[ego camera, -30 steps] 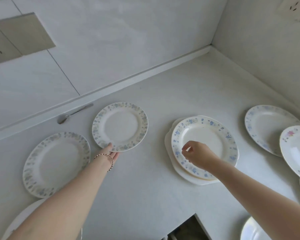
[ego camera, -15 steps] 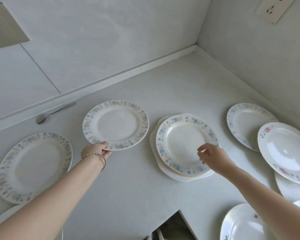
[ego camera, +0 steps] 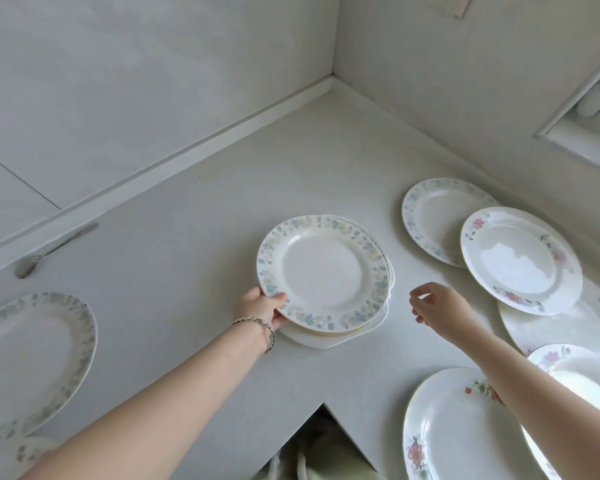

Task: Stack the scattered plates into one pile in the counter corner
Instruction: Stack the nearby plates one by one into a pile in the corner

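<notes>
At the left edge of the white stone counter (ego camera: 194, 244) a round white plate with a pale blue-and-yellow floral rim (ego camera: 32, 362) lies flat, well apart from either hand, and a metal spoon (ego camera: 54, 250) rests against the back upstand. Nearer the middle, the left hand (ego camera: 261, 308), a thin bracelet at its wrist, is closed on the near-left rim of a matching floral-rimmed plate (ego camera: 323, 273), thumb on top and fingers beneath. This plate sits over a small pile of white plates (ego camera: 329, 336) and appears slightly offset to the back-left of it; whether it is fully seated cannot be told. The step is judged to be done well if the held plate is lowered level, its rim is centred over the pile, and the fingers are slid out only once the weight is borne, so that no chipping or sliding is caused. The right hand (ego camera: 437, 306) hovers just right of the pile, released and empty, fingers loosely curled. Towards the right edge, a blue-flowered plate (ego camera: 430, 216) is partly overlapped by a pink-flowered plate (ego camera: 520, 259); more plates lie nearer the front edge. The pile stands well short of the counter corner (ego camera: 333, 88), so a shift there is judged outstanding
</notes>
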A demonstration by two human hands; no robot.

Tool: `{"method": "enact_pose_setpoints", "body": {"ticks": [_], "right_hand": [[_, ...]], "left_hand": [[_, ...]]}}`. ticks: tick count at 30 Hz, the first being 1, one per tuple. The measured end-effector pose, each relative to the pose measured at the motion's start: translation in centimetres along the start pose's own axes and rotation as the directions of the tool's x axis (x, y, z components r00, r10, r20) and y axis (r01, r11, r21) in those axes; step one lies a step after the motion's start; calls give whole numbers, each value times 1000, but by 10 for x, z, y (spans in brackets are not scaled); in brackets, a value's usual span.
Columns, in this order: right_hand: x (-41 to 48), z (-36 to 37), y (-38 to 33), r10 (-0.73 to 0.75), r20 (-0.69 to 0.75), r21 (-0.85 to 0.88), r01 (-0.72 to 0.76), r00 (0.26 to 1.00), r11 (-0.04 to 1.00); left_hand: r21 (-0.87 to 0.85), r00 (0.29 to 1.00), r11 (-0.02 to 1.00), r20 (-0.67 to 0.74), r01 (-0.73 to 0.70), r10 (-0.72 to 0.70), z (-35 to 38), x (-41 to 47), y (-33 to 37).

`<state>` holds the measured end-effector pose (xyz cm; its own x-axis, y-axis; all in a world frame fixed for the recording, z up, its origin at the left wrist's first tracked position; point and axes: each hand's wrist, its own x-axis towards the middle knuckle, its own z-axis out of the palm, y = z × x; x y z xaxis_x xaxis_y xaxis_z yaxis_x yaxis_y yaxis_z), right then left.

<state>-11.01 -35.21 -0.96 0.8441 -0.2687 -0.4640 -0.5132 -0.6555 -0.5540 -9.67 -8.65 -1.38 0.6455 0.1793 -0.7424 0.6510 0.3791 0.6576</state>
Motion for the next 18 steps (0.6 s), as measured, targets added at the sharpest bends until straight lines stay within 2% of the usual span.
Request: {"method": "enact_pose_setpoints", "body": {"ticks": [5,8,10,12,15,18], "right_hand": [[0,-4,11,6,4,6,-6,1000,1000],[1,-3,12,0,20,4,0,1000,1000],[2,-1,12,-8,30,-1,8,1000,1000],[3,1,10,-15,40,-14,15,999,1000],[3,4,7,-19,58,-24,20,998,1000],[2,6,3,-21,74,-28,23,997,999]], "left_hand": [[12,1000,1000,18,23,-23,13,10,-13],[153,1000,988,-3,3,-2,7,19,-14],[318,999,948,-40,-9,23,3,24,-13],[513,998,858,-38,-22,49,-1,25,-9],[768,997,638,1,-52,81,-4,20,-3],[906,972,406,23,-119,232,-3,18,-1]]}}
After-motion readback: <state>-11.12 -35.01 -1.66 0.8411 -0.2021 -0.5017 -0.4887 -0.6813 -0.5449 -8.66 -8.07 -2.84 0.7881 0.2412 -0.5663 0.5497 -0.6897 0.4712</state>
